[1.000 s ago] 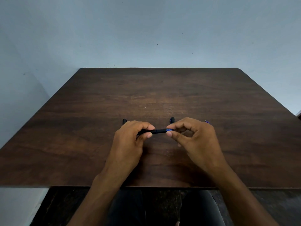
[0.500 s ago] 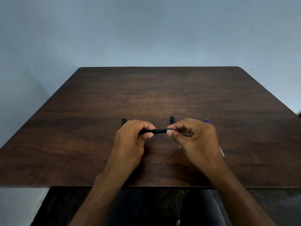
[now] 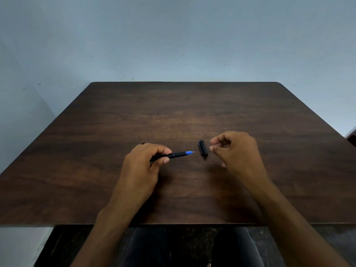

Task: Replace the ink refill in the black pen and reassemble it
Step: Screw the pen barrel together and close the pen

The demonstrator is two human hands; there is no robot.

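Above the table [image 3: 96, 170], left hand [image 3: 142, 168] pinches the pen [image 3: 177, 154]; right hand [image 3: 237, 151] curled, seemingly empty.

Bare forearms, no sleeves; left hand [image 3: 141, 170], right hand [image 3: 238, 153]; dark trousers [image 3: 192, 247].

Setting: plain indoor room; whether home or office cannot be told. Evidence: dark wood-grain table [image 3: 192, 116] with rounded far corners, set close against a bare pale blue painted wall [image 3: 173, 39]. Wall carries small dark specks and marks, no fittings. A second wall meets it at a corner left of the table. Below the table's near edge: dark floor, and the seated person's dark trousers [image 3: 192, 247]. Light is dim and even.
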